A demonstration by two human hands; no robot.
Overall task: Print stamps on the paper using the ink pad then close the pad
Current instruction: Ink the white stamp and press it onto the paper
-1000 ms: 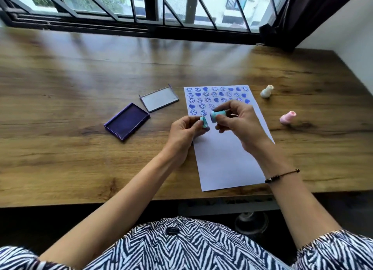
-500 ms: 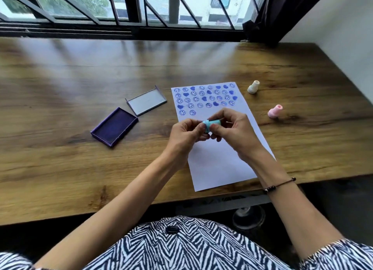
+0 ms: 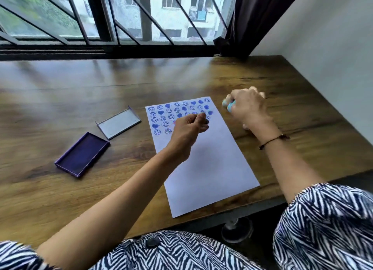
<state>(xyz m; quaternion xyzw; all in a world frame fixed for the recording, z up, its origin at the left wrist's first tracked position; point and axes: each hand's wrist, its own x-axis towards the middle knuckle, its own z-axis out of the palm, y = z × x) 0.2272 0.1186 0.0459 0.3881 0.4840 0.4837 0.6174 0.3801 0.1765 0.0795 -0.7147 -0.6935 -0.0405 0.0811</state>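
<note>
A white paper [image 3: 203, 165] lies on the wooden desk [image 3: 60, 100], its top part covered with several blue smiley and heart prints. To its left sits the open purple ink pad [image 3: 82, 153], and the pad's grey lid [image 3: 119, 124] lies separately just behind it. My right hand [image 3: 247, 106] is right of the paper's top corner, shut on a small teal stamp [image 3: 229, 106] that is blurred. Over the printed rows hovers my left hand [image 3: 189, 128], its fingers curled loosely with nothing visible in them.
A pink stamp [image 3: 245, 127] peeks out under my right wrist; the white stamp is hidden. A barred window and a dark curtain [image 3: 256, 17] stand behind the desk, a white wall to the right. The desk's front edge is near my lap.
My hands were together over the paper with the teal stamp and its cap. My right hand has carried the stamp right, past the paper's edge. The left hand has let go and stayed.
</note>
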